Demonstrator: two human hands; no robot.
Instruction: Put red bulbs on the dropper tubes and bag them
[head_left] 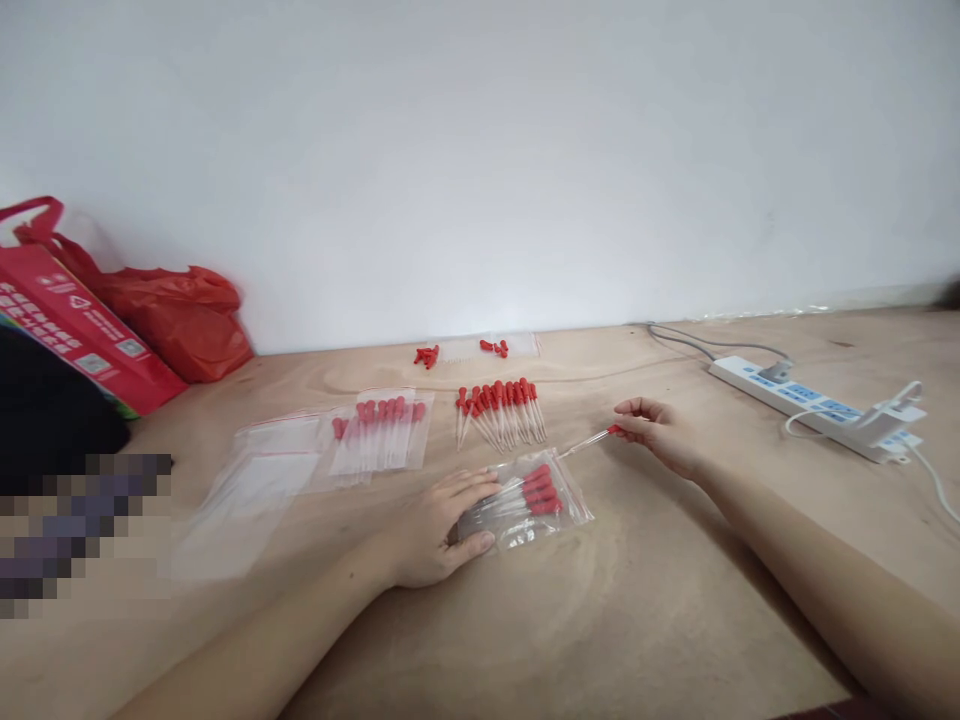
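Observation:
My right hand (660,437) pinches a dropper (589,443) by its red rubber bulb. Its clear tip points left, at the open right end of a clear zip bag (499,532). Inside that bag lie several droppers (541,488), red bulbs toward the opening. My left hand (448,527) grips the bag's left end, thumb below and fingers above. Just beyond the bag, a row of loose droppers (511,412) lies side by side with bulbs pointing away from me.
Filled zip bags (382,432) overlap flat bags (262,470) on the left. At the back lie small red bulbs (427,356) and another clear bag (521,345). A white power strip (817,405) with cables sits at right; a red bag (180,310) stands at far left.

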